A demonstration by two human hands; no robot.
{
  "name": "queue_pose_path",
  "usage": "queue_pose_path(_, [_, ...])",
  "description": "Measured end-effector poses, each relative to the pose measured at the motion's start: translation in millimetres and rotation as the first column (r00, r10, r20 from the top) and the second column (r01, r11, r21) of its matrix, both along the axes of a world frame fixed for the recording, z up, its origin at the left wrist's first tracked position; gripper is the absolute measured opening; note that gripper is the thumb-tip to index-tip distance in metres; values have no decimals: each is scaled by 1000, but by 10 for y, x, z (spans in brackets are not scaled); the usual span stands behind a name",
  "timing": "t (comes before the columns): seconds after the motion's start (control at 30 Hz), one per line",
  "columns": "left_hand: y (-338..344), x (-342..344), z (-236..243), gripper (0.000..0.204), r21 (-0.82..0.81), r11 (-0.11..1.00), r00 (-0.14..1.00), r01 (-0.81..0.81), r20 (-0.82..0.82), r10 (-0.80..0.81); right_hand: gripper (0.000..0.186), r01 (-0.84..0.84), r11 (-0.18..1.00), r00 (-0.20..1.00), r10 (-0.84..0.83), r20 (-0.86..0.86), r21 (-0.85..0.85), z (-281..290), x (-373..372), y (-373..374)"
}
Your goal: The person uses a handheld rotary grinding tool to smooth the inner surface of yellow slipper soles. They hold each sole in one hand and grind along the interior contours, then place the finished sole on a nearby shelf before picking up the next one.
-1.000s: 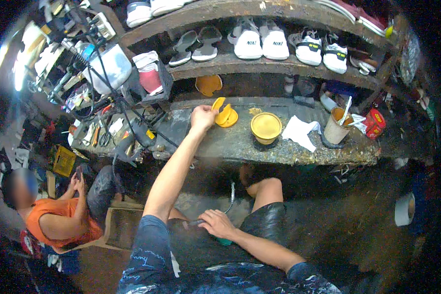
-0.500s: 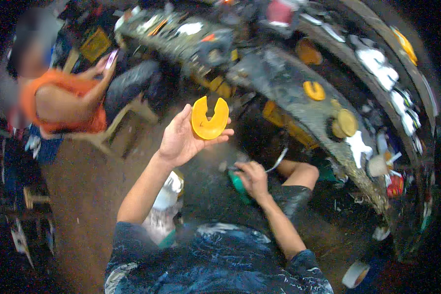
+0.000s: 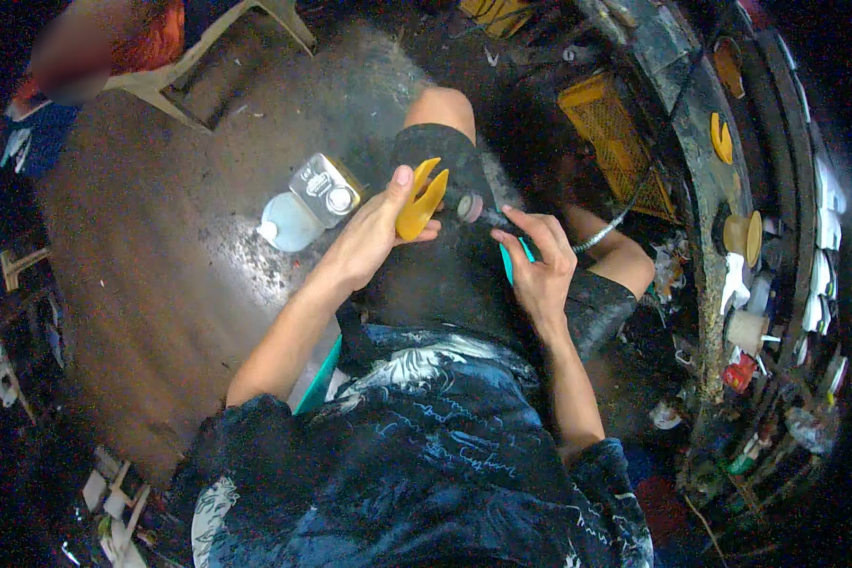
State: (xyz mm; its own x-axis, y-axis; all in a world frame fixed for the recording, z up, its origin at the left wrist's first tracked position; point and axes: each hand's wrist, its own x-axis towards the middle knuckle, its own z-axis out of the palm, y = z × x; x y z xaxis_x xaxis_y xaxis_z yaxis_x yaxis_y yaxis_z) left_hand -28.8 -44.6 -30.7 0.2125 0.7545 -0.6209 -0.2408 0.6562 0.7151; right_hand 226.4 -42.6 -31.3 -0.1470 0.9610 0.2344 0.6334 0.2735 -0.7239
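Observation:
My left hand [image 3: 371, 237] grips a yellow U-shaped piece [image 3: 420, 210], thumb on one side and fingers on the other. The piece is tilted so that it shows nearly edge-on, slot pointing away from me. To its right, my right hand [image 3: 545, 270] is closed around a small rotary grinder [image 3: 516, 257] with a teal body and a cord or hose. The grinder's round pinkish head [image 3: 470, 207] points toward the yellow piece, with a small gap between them. Both hands are over my lap.
On the floor to the left lie a translucent bottle [image 3: 294, 223] and a silver can [image 3: 324, 189]. A cluttered bench [image 3: 705, 204] curves along the right, bearing another yellow slotted piece [image 3: 720, 138] and a round yellow part [image 3: 752, 238]. Beneath it is a yellow crate [image 3: 620, 142]. A person sits upper left.
The view has tipped downward. My left hand has turned the yellow piece from face-on to nearly edge-on, and it is now closer to the grinder in my right hand, whose head now shows.

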Motion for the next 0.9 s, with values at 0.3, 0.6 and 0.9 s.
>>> queue_pose_path(0.3, [52,51,136,91,4,998,987,65,-146,-63,37,-36,997,988,47,151,-72,-66,-64,93])
queue_pose_path(0.6, [89,51,148,92,67,992,983,106,-160,-94,35,-47,997,983,55,175,-54,-65,-145,167])
queue_pose_path(0.9, [76,25,40,88,61,990,982,126,-147,-116,35,-70,990,966,98,241,-120,-13,-145,51])
